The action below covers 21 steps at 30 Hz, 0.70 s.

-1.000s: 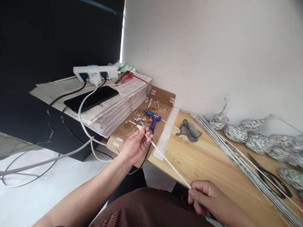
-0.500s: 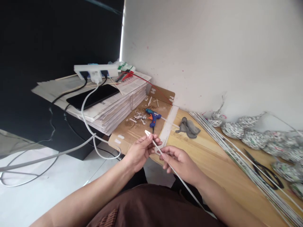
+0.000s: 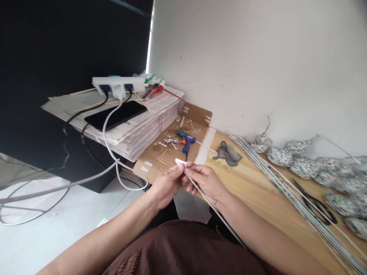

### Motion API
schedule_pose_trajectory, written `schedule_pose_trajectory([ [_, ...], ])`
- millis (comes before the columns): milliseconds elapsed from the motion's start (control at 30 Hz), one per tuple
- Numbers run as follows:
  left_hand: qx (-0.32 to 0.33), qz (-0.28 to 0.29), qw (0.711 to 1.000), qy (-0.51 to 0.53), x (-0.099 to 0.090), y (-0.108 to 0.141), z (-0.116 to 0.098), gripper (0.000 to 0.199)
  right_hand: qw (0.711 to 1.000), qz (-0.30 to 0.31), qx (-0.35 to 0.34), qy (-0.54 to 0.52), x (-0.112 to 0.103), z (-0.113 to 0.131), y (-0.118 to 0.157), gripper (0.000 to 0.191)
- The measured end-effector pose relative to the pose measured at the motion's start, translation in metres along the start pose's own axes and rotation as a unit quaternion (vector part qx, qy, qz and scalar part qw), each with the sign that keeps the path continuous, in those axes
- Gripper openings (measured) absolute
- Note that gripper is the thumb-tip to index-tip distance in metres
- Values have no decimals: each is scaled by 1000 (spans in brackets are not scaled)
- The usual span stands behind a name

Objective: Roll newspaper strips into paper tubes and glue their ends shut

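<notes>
A long thin white paper stick (image 3: 210,206) runs from my fingertips down to the right, across my lap. Its upper end is a flat, pointed white flap. My left hand (image 3: 169,183) pinches the stick just below that flap. Right beside it, my right hand (image 3: 205,182) has its thumb and fingers closed on the same stick, with the two hands' fingertips touching or nearly so. Beyond them a blue glue gun (image 3: 188,142) lies on a cardboard sheet (image 3: 156,158), next to small white paper scraps (image 3: 171,141).
At the left, a newspaper stack (image 3: 155,128) bears a power strip (image 3: 119,84) and a black phone (image 3: 116,114). On the wooden table (image 3: 243,183) lie a grey cloth (image 3: 228,154), long paper sticks (image 3: 275,180), black scissors (image 3: 317,208) and several woven paper shapes (image 3: 304,167).
My right hand has moved up and left along the stick and now meets my left hand near the flat end. The view has shifted slightly.
</notes>
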<state>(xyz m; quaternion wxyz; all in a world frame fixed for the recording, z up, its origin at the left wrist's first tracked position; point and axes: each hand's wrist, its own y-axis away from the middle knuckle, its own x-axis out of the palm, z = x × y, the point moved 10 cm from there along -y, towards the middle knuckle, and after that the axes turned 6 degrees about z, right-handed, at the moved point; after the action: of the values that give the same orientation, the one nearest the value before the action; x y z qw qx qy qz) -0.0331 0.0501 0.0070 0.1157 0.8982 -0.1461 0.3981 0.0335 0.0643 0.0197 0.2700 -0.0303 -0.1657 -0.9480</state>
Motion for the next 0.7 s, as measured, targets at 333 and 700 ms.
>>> schedule_pose_trajectory([
  [333,27,-156,987,19,-35,9,-1,27,991,-98,-76,54,-21,20,4,34],
  [700,46,-176,983,-17,-34,5,-11,27,981,-133,-95,107,-31,22,5,35],
])
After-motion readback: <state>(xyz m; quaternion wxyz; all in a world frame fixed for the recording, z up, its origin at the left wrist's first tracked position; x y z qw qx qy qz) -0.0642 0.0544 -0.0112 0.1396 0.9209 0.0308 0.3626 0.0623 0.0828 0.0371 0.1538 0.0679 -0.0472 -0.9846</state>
